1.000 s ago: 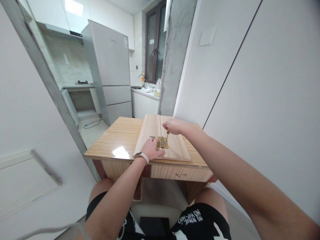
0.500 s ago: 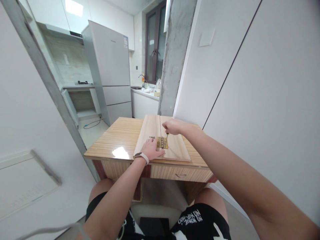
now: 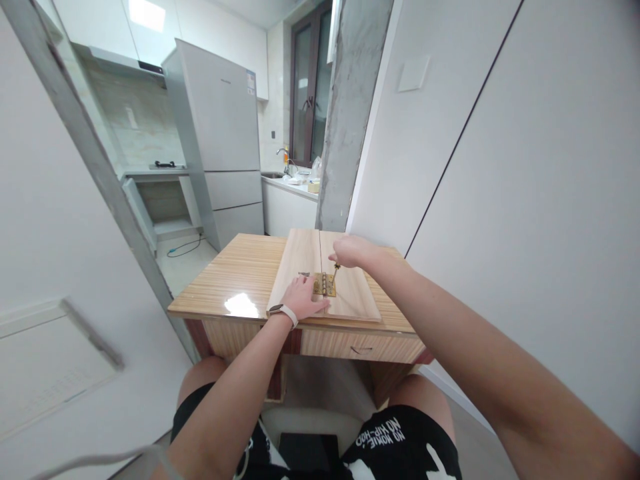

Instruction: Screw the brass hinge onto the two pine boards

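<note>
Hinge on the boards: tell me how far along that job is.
Done: the two boards lie edge to edge on the table, with the hinge laid across their seam. In hand: the left hand presses flat beside the hinge, while the right hand holds a screwdriver upright, tip on the hinge's right leaf. Left: likely more screws, though how many are in is too small to tell.

The right hand wraps the screwdriver, hiding its handle; only a thin shaft shows. The left hand masks the near-left corner of the brass hinge, whose screws are too small to make out. Both arms run off the frame's lower edge.
</note>
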`<state>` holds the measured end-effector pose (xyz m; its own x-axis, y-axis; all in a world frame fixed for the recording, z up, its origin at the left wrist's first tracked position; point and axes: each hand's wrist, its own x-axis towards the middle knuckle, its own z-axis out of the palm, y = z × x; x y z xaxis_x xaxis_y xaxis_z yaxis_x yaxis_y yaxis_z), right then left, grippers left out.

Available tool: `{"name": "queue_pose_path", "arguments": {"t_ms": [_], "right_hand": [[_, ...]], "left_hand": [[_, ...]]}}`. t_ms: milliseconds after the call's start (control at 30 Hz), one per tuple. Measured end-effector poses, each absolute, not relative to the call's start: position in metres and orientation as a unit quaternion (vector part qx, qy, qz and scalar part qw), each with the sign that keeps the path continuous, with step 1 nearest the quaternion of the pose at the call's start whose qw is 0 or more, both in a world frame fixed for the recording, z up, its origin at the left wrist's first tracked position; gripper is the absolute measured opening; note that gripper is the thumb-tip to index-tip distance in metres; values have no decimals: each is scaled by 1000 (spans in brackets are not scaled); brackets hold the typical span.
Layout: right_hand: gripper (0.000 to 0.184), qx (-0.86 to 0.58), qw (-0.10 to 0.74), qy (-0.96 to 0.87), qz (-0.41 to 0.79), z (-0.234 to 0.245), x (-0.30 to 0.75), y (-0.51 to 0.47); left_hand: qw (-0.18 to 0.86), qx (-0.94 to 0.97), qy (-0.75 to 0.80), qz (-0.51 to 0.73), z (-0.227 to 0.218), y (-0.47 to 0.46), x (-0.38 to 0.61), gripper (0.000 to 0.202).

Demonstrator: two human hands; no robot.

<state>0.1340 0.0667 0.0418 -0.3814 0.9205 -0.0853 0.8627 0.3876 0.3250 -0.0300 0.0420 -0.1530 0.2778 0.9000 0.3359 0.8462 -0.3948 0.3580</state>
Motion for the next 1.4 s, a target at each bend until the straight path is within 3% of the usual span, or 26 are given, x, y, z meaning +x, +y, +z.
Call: {"name": "queue_pose_path", "arguments": {"t_ms": [167,433,667,767,933,1000,1200,1300,1400], "right_hand": [[20,480,129,862,96,41,139,71],[55,538,105,829,113,42,135,64],[22,496,143,851,98,46,135,67],[27,492,122,858,84,44,137,66],[56,535,109,830,113,42,134,65],[55,542,123,823,119,42,132,67],[25,496,146,850,101,44,133,72],[30,496,134,854,88,44,135,70],[47,522,119,839,95,43,134,68]], "left_hand": [[57,800,544,247,-154,43,-30,81],[52,801,542,249,-154,43,-30,83],[53,800,543,250,-155,43,-30,83],[53,798,545,252,-154,43,-30,83],[59,799,544,250,-152,42,-29,83],[59,800,543,249,-152,42,-30,83],[56,799,544,249,-152,41,-29,82],[59,797,546,251,-152,41,-29,82],[60,797,545,253,-153,42,-29,83]]}}
